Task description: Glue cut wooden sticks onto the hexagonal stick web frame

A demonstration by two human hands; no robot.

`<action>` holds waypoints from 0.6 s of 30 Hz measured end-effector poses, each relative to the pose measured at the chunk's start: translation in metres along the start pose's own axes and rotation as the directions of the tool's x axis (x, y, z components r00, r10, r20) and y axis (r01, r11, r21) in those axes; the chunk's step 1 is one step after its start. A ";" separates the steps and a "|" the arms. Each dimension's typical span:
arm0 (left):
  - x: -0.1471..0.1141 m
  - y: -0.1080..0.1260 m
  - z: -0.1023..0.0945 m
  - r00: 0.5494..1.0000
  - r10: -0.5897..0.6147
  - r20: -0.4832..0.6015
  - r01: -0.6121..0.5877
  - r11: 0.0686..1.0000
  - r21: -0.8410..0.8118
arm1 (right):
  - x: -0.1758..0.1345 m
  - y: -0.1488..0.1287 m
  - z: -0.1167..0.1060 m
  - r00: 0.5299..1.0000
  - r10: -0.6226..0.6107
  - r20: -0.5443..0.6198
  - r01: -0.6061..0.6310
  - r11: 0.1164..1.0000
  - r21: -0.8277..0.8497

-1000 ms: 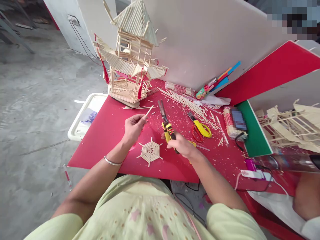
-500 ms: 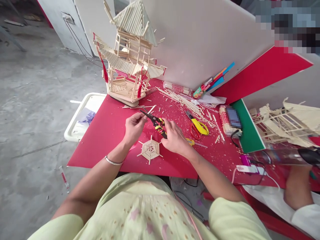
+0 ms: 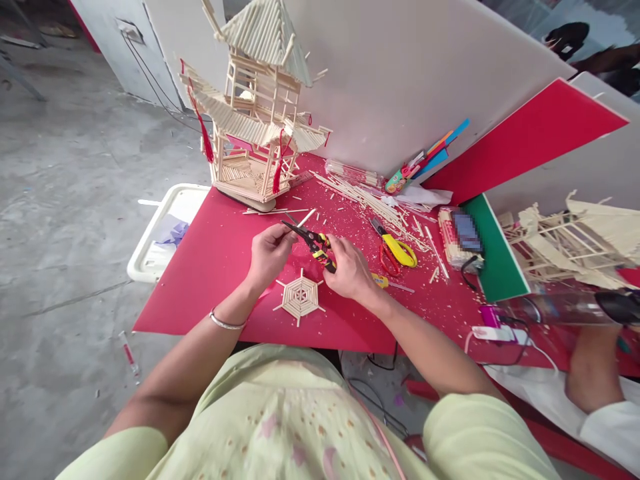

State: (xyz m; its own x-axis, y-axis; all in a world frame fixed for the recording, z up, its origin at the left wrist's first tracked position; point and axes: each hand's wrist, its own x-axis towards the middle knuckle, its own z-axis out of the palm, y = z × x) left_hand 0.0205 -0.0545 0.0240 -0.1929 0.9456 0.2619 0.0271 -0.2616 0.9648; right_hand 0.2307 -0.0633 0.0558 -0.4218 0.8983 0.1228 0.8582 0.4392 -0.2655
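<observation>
My left hand (image 3: 270, 252) pinches a thin pale wooden stick (image 3: 307, 217) between thumb and fingers. Wrapped round the black-and-yellow handles of long-bladed shears (image 3: 313, 240) is my right hand (image 3: 351, 268). The dark blades point left and lie against the stick close to my left fingertips; whether they are closed on it I cannot tell. Flat on the red table (image 3: 200, 280) below both hands rests a six-spoked web-like piece made of sticks (image 3: 301, 298). A stick-built pagoda model (image 3: 255, 133) with red tassels stands at the back left.
Yellow-handled scissors (image 3: 397, 250) and a yellow cutter (image 3: 381, 281) lie right of my right hand. Loose sticks (image 3: 365, 200) and scraps spread behind them. A phone (image 3: 467, 232) rests on packed sticks. At far right are another stick model (image 3: 570, 243) and a person's arm (image 3: 594, 367).
My right hand and the shears have shifted very slightly, and the stick's free end has moved a little to the right. The whole view has drifted slightly.
</observation>
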 end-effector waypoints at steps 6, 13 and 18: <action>-0.003 -0.001 0.001 0.998 -0.017 0.053 0.017 1.000 0.001 | 0.001 0.011 -0.004 1.000 -0.026 0.017 0.026 0.999 -0.042; -0.001 -0.001 -0.001 0.961 -0.195 0.198 0.239 0.943 -0.230 | -0.001 0.018 -0.015 0.994 -0.069 0.089 0.073 0.996 -0.042; -0.002 0.005 0.000 0.894 -0.306 0.326 0.424 0.813 -0.400 | -0.005 0.018 -0.016 0.993 -0.036 0.110 0.048 0.994 -0.103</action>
State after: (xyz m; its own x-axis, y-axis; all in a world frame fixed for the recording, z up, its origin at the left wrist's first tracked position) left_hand 0.0215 -0.0577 0.0283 0.1386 0.9889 -0.0532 -0.4517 0.1109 0.8853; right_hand 0.2525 -0.0595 0.0658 -0.4824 0.8755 0.0262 0.8626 0.4801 -0.1592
